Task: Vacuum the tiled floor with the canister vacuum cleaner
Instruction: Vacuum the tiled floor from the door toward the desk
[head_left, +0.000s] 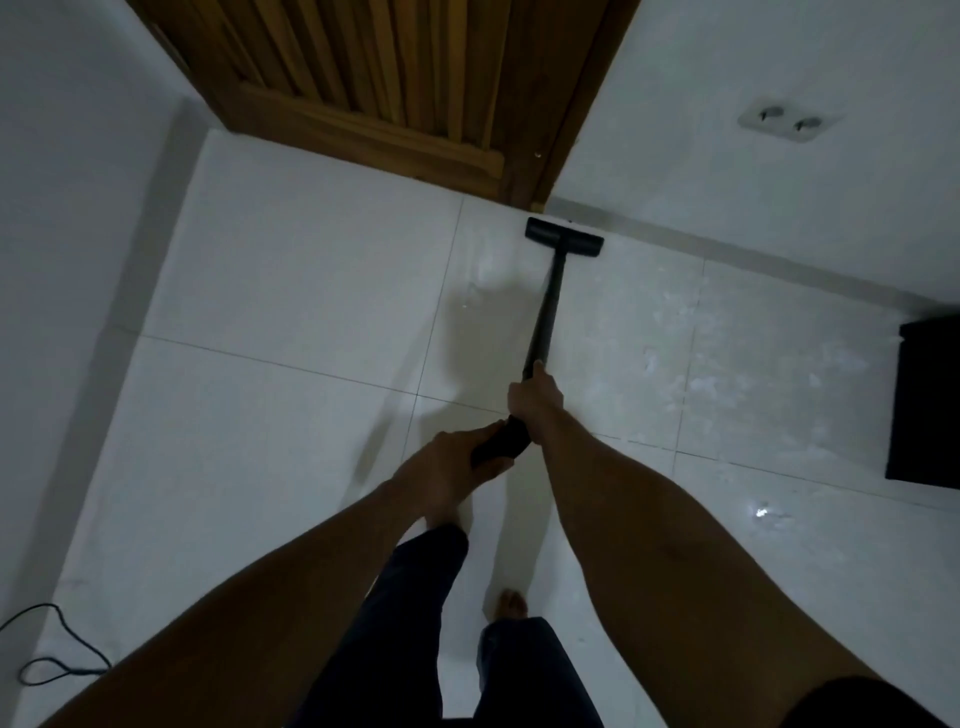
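The black floor head (564, 236) of the vacuum lies flat on the white tiled floor (291, 291), close to the skirting just right of the wooden door. Its black wand (548, 306) slopes back toward me. My right hand (535, 397) is wrapped around the wand partway up. My left hand (457, 460) grips the black handle end (501, 441) lower down, nearer my body. The canister itself is out of view.
A brown wooden door (395, 83) stands at the top centre. White walls run along the left and right, with a double socket (787, 120) on the right wall. A dark cabinet (927, 405) sits at the right edge. A black cable (57, 654) loops at the bottom left. My bare feet (511, 605) are below.
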